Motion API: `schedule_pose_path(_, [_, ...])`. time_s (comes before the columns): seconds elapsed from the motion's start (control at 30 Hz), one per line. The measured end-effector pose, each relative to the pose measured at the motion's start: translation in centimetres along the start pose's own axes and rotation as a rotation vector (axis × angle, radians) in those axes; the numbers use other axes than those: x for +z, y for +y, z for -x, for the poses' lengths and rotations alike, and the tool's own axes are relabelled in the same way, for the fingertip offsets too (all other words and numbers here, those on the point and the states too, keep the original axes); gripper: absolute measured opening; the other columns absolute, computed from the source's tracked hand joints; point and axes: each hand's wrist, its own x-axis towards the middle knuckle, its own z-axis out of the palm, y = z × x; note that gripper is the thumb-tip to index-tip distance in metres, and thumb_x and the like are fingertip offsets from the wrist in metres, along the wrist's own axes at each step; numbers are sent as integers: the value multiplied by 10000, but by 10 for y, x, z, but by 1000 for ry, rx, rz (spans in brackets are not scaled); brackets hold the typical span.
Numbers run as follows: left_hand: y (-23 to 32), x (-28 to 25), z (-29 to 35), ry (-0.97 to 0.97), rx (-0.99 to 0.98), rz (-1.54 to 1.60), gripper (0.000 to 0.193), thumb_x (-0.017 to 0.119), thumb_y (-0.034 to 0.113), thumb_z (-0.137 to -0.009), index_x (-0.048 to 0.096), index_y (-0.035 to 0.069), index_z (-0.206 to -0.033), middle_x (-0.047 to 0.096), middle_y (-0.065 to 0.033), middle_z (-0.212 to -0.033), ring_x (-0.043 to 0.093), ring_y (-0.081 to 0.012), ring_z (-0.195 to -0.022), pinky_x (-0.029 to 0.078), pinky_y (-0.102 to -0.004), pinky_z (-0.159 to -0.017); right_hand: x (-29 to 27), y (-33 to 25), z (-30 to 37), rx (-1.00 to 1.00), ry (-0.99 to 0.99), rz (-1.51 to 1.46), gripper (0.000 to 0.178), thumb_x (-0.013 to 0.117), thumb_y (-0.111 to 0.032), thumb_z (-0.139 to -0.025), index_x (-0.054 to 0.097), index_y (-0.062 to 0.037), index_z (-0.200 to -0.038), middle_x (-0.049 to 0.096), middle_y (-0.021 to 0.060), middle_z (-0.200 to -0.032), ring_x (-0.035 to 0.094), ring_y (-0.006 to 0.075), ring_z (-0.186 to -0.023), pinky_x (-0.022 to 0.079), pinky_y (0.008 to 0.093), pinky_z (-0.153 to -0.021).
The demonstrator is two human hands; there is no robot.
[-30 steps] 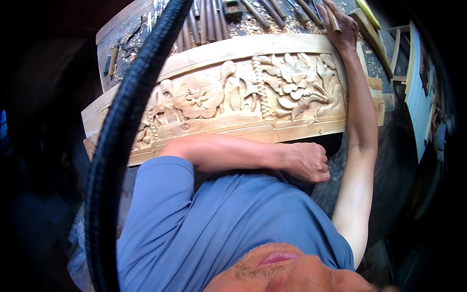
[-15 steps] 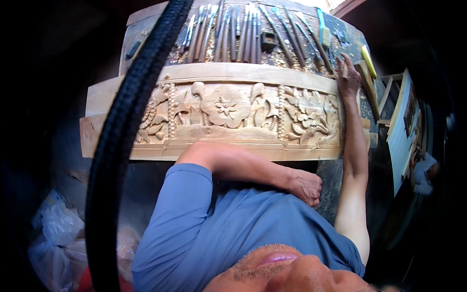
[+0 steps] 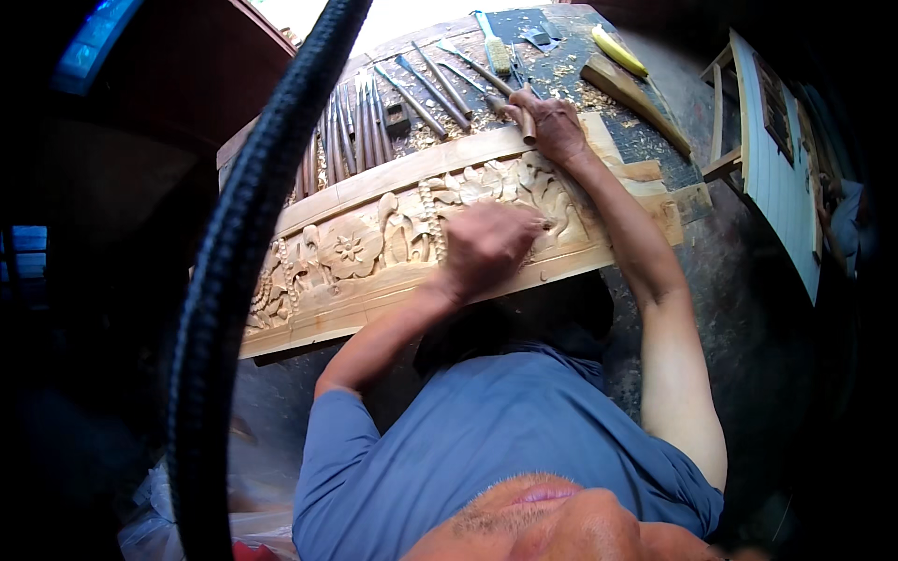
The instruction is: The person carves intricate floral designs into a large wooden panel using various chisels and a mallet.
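Observation:
A pale carved wooden panel point(image 3: 360, 245) with flowers, leaves and beaded bands lies across the bench in front of me. My right hand point(image 3: 554, 129) is at the panel's far edge, its fingers closed round the brown wooden handle of a carving chisel point(image 3: 529, 128). Over the carved leaves at the panel's right part is my left hand point(image 3: 491, 241), curled and smeared by motion. Its fingers are too blurred to show whether they hold anything. Beyond the panel, several carving chisels point(image 3: 360, 131) lie in a row, with more loose ones point(image 3: 440, 89) to their right.
Wood shavings litter the dark bench top. A small dark block point(image 3: 398, 119), a brush point(image 3: 496, 54), a wooden bar point(image 3: 636, 101) and a yellow curved object point(image 3: 619, 50) lie there. A pale panelled board point(image 3: 772, 159) stands at the right. A dark strap point(image 3: 248, 243) crosses the left of the view.
My view has swung to the right. My left hand has risen from near my body onto the carving. My right hand, fingers loosely spread before, now grips a chisel.

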Motion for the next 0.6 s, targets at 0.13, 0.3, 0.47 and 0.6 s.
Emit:
schedule_pose_path(0.13, [-66, -28, 0, -5, -303, -389, 452, 884, 178, -856, 741, 41, -1262, 784, -168, -1120, 751, -330, -1045, 587, -440, -936, 2, -1, 1, 19, -6, 12, 225, 670, -358, -1087, 720, -152, -1163, 759, 211, -856, 770, 409, -787, 589, 512, -709])
schedule_pose_path(0.3, [-102, -19, 11, -82, -451, -475, 570, 831, 372, -941, 684, -28, -1319, 732, -237, -1240, 685, -392, -1194, 480, -510, -1149, 5, -5, 4, 83, 11, 8, 169, 694, -314, -1077, 703, -161, -1147, 745, 196, -809, 765, 399, -768, 583, 515, -683])
schedule_pose_path(0.47, [-96, -11, 7, -108, -412, -521, 519, 820, 334, -945, 666, -37, -1275, 691, -227, -1207, 649, -386, -1163, 483, -515, -1104, -3, 2, 4, 39, 44, -26, 172, 692, -301, -1087, 716, -141, -1147, 745, 208, -811, 773, 384, -739, 607, 472, -653])
schedule_pose_path(0.6, [-95, -15, 4, -137, -478, -505, 525, 836, 348, -923, 666, -9, -1267, 671, -213, -1189, 635, -386, -1134, 495, -499, -1036, 6, 6, 6, 31, 107, -32, 157, 701, -261, -1081, 715, -132, -1169, 755, 205, -849, 777, 388, -769, 607, 481, -667])
